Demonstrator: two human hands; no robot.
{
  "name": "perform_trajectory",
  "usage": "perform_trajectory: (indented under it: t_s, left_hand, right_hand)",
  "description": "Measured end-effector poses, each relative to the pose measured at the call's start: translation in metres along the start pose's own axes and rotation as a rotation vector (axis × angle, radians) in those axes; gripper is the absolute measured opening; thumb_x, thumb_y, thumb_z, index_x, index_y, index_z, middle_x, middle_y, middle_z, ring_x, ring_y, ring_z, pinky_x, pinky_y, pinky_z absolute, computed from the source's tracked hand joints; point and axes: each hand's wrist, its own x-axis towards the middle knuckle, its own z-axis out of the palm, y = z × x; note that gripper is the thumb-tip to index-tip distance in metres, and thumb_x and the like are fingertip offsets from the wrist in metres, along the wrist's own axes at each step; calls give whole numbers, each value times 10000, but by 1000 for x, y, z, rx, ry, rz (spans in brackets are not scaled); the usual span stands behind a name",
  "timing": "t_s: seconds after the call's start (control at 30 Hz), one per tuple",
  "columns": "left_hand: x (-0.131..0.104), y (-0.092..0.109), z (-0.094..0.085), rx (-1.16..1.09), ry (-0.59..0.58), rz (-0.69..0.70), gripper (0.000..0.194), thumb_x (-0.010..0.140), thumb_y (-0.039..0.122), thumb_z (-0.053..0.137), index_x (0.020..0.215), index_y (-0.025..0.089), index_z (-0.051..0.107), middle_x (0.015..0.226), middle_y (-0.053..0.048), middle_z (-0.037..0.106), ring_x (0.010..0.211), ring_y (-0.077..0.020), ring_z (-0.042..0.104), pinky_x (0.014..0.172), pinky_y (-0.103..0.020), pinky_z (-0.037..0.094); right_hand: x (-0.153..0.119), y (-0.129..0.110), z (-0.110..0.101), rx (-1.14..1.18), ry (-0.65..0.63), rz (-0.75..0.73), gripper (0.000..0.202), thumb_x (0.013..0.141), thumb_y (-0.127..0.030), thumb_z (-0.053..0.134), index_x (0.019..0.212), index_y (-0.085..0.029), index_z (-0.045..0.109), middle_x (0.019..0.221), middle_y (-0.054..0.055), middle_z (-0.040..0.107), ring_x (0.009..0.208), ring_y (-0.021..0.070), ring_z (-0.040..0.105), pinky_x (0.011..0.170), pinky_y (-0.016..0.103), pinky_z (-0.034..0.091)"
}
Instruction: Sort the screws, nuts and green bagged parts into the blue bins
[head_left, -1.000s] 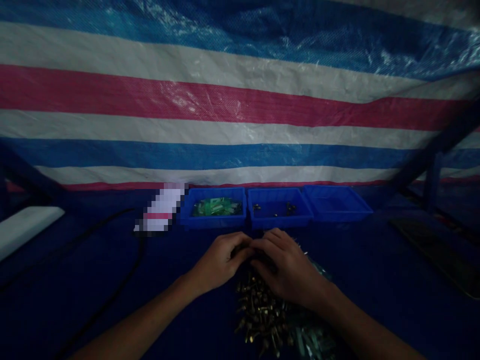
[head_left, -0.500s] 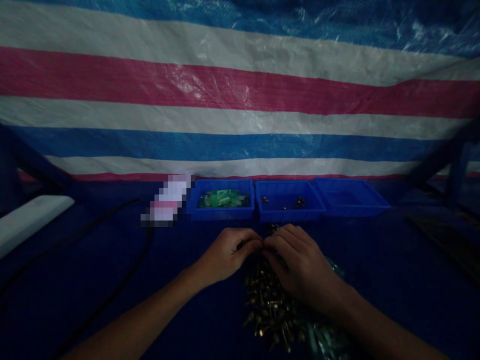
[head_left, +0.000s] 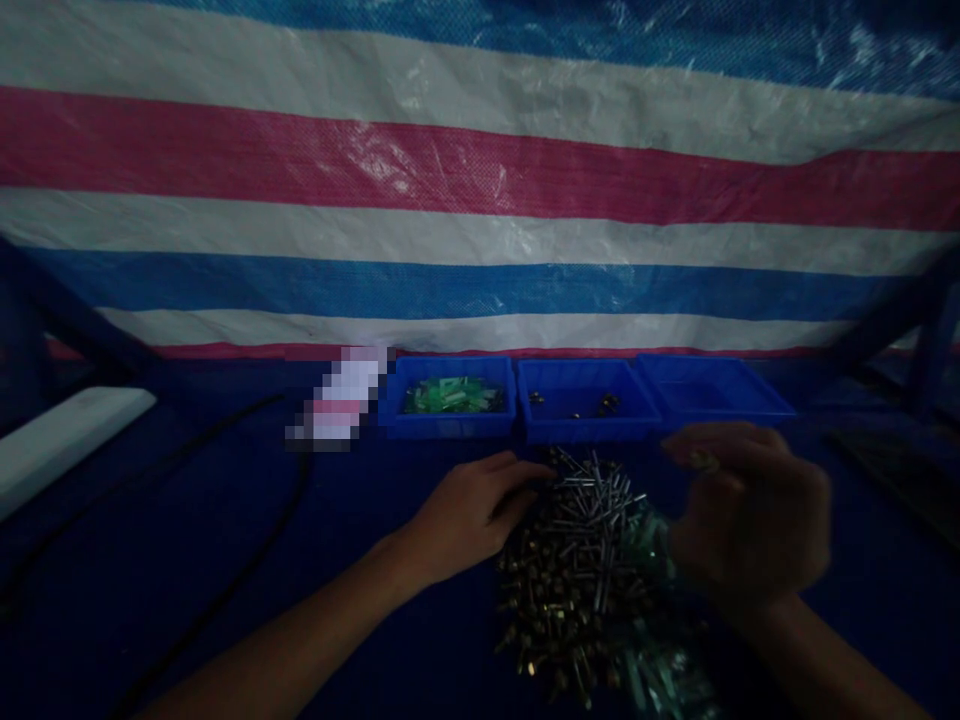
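Note:
My left hand is at the upper left edge of a pile, its fingers bent towards silver metal pins; whatever lies between its dark fingertips cannot be made out. Brass-coloured fittings make up the lower part of the pile. To the right, my right hand is raised above the surface, blurred, with a small pale yellowish piece pinched at its fingertips. Clear greenish plastic pieces lie beside the fittings, partly below my right hand.
Behind the pile stand a blue tray of green pieces, a blue tray with a few small brass parts and a third blue tray. A black cable and a white bar lie left. Striped sheeting hangs behind.
My right hand has parted from my left hand and moved right, uncovering the silver pins. My left hand has stayed near the pile. The view has shifted slightly.

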Motion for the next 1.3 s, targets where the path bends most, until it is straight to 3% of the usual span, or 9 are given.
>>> perform_trajectory:
  t_s: [0.07,0.13,0.27,0.4,0.6,0.83,1.07,1.3]
  left_hand:
    - [0,0,2,75,-28,12,296,883,234,454,1159,278,551,964,-28,598,817,-158,593,709,-310,476]
    - [1,-1,4,110,-23,16,299,876,231,467,1160,274,551,980,-32,583,833,-160,587,721,-313,477]
    - [3,-2,6,119,29,-15,204,858,215,494,1035,209,596,960,-36,583,844,-159,579,743,-316,473]
    - [4,0,5,127,56,-36,118,838,193,504,909,177,597,875,-29,582,785,-154,574,707,-308,476]
    - [0,5,3,161,14,16,256,833,181,498,1073,230,573,984,-36,570,846,-166,580,733,-312,478]
    - [0,2,4,205,3,36,140,806,151,491,895,178,596,871,-34,572,791,-163,566,686,-297,470]
    - [-1,2,2,49,-5,46,162,749,100,494,859,167,593,853,-31,600,799,-156,552,708,-294,452]
    - [1,-2,-7,-473,82,-136,139,781,215,534,880,140,597,689,12,572,596,-91,492,545,-215,388]
  right_hand:
    - [7,5,0,-75,93,35,122,890,-226,395,858,-212,512,754,35,549,706,173,538,625,324,392]
    - [13,14,5,-225,75,61,117,881,-256,435,858,-209,540,749,37,552,706,179,522,644,336,380]
    - [16,32,18,-430,-195,106,196,828,-364,537,914,-194,585,781,55,589,805,227,500,695,368,360]
    - [8,23,23,-317,-300,101,185,837,-319,520,942,-186,597,824,63,609,841,221,502,728,374,369]
    - [-2,4,29,-133,-445,80,158,847,-264,494,919,-174,603,801,64,612,837,213,507,740,376,401]
    - [-9,1,35,-36,-589,64,140,846,-243,491,872,-170,608,814,65,610,822,203,503,726,361,414]
    - [-15,4,36,-3,-745,28,199,816,-149,493,999,-159,572,908,79,614,897,217,503,763,385,428]
    - [-10,2,31,165,-721,69,184,792,-147,530,972,-176,551,872,52,605,852,182,523,741,346,444]
